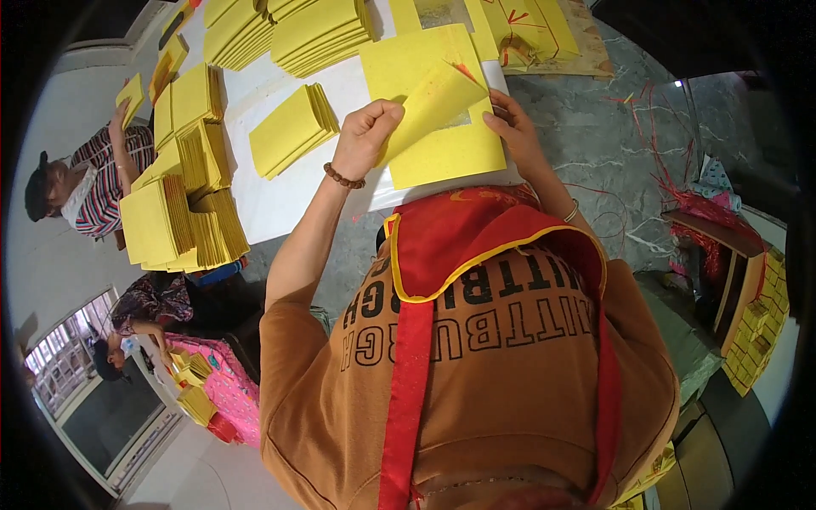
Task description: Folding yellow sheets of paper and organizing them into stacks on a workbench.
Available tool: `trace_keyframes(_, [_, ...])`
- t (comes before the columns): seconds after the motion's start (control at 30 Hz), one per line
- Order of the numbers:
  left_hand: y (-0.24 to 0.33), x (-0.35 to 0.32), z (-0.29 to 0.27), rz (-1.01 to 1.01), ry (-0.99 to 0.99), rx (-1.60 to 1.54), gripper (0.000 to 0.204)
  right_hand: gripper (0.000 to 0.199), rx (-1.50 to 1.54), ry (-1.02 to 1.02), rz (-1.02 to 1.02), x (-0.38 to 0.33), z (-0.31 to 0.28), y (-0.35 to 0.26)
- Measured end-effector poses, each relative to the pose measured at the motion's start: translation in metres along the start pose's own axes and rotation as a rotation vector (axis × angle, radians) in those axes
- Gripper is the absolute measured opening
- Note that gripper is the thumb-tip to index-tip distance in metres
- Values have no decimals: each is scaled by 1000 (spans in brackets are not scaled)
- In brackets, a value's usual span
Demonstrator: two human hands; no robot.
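A yellow paper sheet (425, 106) lies in front of me at the table's edge, its left side lifted and curling over toward the right. My left hand (371, 134) is closed in a fist-like pinch on that lifted edge; a beaded bracelet circles the wrist. At the sheet's right edge, my right hand (517, 132) rests with thumb and fingers apart, touching the paper. Other yellow paper (489, 157) lies flat under the raised part, with a greyish patch partly showing. Left of my left hand sits a small stack of folded yellow paper (293, 132).
Several yellow paper stacks (319, 38) fill the far side of the white table (263, 208), with more bundles (174, 221) along its left end. A person in a striped top (106, 157) holds yellow paper there. Red strings (659, 157) trail over the grey floor at right.
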State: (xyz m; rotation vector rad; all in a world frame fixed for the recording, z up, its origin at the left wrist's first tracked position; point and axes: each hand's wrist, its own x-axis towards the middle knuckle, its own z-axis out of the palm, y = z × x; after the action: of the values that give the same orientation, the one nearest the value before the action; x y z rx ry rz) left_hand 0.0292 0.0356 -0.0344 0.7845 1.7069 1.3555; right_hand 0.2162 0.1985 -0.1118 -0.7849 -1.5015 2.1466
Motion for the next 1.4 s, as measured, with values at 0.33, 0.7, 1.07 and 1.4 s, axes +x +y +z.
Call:
trace_keyframes(0.33, [-15, -3, 10, 30, -20, -51, 20, 42, -65, -1, 15, 2, -3, 2])
trace_keyframes(0.7, [-15, 2, -3, -23, 31, -105, 20, 43, -56, -9, -28, 3, -5, 8])
trace_keyframes(1.07, [-20, 4, -4, 61, 97, -111, 20, 35, -26, 75, 18, 2, -4, 8])
trace_keyframes(1.4, [-3, 3, -9, 119, 158, -61, 19, 23, -542, 213, -370, -4, 10, -26])
